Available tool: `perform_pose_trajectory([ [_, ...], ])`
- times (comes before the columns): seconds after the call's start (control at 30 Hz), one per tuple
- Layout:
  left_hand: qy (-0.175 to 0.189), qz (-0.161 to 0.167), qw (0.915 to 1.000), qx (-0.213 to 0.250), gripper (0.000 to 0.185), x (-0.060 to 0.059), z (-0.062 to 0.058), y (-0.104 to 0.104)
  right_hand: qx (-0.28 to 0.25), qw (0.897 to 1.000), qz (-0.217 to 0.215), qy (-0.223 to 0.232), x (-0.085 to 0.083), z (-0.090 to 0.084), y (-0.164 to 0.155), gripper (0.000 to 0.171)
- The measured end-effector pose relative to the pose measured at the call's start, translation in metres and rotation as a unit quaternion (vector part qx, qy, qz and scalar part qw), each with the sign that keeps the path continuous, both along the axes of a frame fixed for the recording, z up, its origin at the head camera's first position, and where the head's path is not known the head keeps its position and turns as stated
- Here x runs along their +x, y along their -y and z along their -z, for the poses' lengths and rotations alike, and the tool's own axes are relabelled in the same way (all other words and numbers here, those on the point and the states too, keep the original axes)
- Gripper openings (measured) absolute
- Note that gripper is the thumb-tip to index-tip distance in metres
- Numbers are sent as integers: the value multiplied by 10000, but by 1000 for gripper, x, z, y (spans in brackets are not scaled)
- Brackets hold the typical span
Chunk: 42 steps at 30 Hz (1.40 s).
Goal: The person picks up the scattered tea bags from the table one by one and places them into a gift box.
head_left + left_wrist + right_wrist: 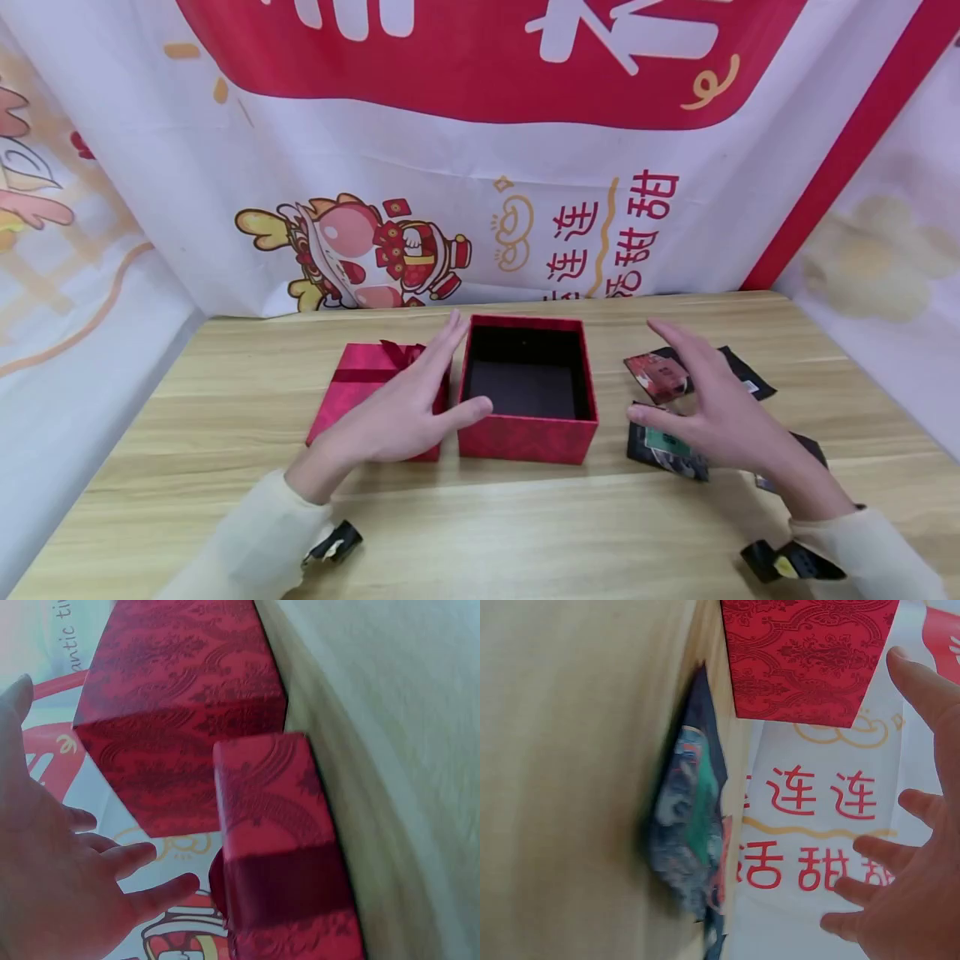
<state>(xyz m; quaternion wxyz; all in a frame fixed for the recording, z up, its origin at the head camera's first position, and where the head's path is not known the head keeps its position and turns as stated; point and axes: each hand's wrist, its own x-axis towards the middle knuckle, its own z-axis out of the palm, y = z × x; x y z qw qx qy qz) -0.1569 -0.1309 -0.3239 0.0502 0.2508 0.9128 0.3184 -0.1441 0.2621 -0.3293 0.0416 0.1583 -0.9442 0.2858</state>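
An open red patterned box (525,433) with a dark empty inside stands mid-table; it also shows as the box (180,705) and the box (806,656) in the wrist views. Its red lid with a ribbon bow (360,379) lies just left of it, seen close as the lid (277,840). My left hand (408,404) hovers over the lid with straight fingers, thumb near the box's left wall. My right hand (712,400) floats open above several dark snack packets (663,450), holding nothing. One packet (690,832) lies flat in the right wrist view.
The wooden table (480,525) is walled by white and red printed banners (465,167) at the back and both sides. More dark packets (660,375) lie right of the box.
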Motion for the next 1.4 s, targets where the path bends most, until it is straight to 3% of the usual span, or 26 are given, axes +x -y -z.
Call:
perform_pose_trajectory([
  [0.23,247,107,9996,-30,101,2,6,-8,-554,9978,-133,341,6,13,-14,106],
  [0.6,230,-11,9987,-444,98,6,9,-12,-570,9951,-404,693,6,20,-27,97],
  [1.07,167,-46,9985,-527,95,4,14,-14,-385,9887,-530,1349,-1,27,-40,89],
  [1.2,167,-30,9985,-515,95,4,14,-14,-130,9879,-376,1502,-1,27,-41,95],
  [1.4,170,-55,9984,-534,96,4,13,-13,223,9888,-494,1391,-1,28,-41,103],
])
